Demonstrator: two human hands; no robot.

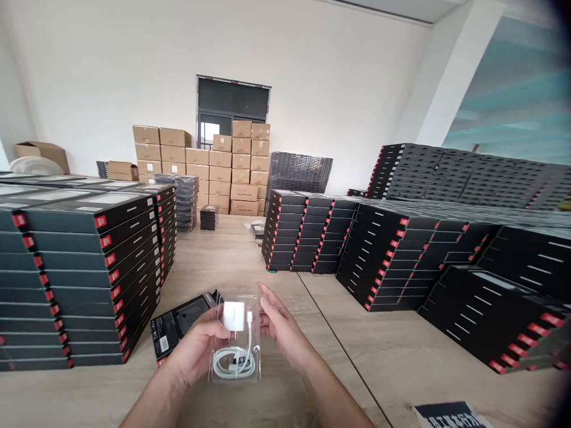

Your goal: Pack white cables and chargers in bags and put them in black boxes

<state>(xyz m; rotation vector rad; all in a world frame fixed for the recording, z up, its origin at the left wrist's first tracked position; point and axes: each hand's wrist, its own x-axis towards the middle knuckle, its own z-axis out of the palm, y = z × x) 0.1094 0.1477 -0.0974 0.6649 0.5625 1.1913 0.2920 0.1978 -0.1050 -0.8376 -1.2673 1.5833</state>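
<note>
A clear plastic bag (235,342) holds a white charger block at its top and a coiled white cable at its bottom. My left hand (196,348) grips the bag's left side from beneath, fingers curled round it. My right hand (279,327) holds the bag's right edge, thumb and fingers pinched on it with one finger stretched up. Just behind the left hand, an open black box (181,324) lies on the wooden table (232,261).
Tall stacks of black boxes with red tabs (84,279) stand on the left, and more stacks (392,261) fill the right side. Brown cartons (223,169) are piled against the far wall. A printed sheet (450,415) lies at the near right edge.
</note>
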